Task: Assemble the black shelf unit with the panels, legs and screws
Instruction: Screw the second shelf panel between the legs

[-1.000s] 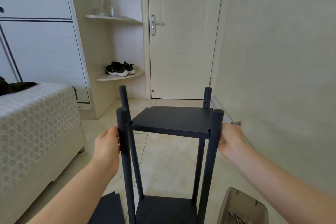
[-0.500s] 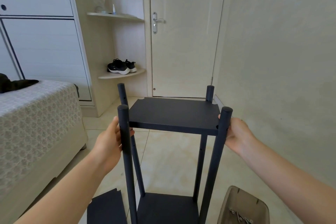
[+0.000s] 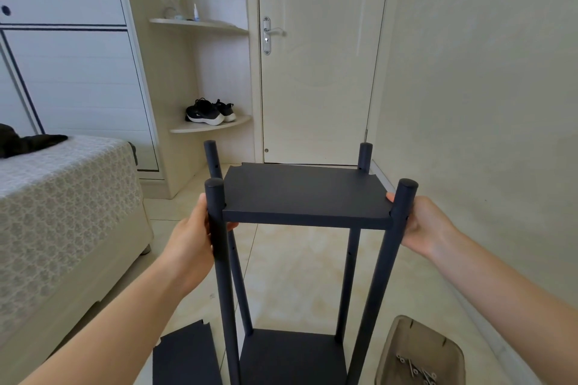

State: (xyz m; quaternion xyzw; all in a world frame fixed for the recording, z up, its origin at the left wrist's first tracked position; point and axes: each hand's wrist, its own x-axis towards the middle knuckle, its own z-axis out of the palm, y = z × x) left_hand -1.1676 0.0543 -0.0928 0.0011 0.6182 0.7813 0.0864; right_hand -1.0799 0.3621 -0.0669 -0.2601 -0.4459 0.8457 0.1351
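The black shelf unit stands upright on the floor in front of me, with a top panel [image 3: 305,194] set between four round legs and a lower panel [image 3: 292,356] near the floor. My left hand [image 3: 190,237] grips the near left leg [image 3: 220,275] just under the top panel. My right hand [image 3: 420,223] holds the top panel's right edge beside the near right leg [image 3: 383,272], thumb on top. The far legs [image 3: 364,156] rise behind the panel. A loose black panel [image 3: 186,353] lies on the floor at the lower left.
A beige tray [image 3: 416,341] with several screws [image 3: 417,369] sits on the floor at the lower right. A bed [image 3: 62,197] stands to the left, a wall close on the right, a closed door [image 3: 319,72] ahead. Shoes [image 3: 209,111] rest on a corner shelf.
The top panel has tipped toward level and come nearer, so more of its upper face shows. My right hand has slid onto the panel's right edge; the left keeps the near left leg.
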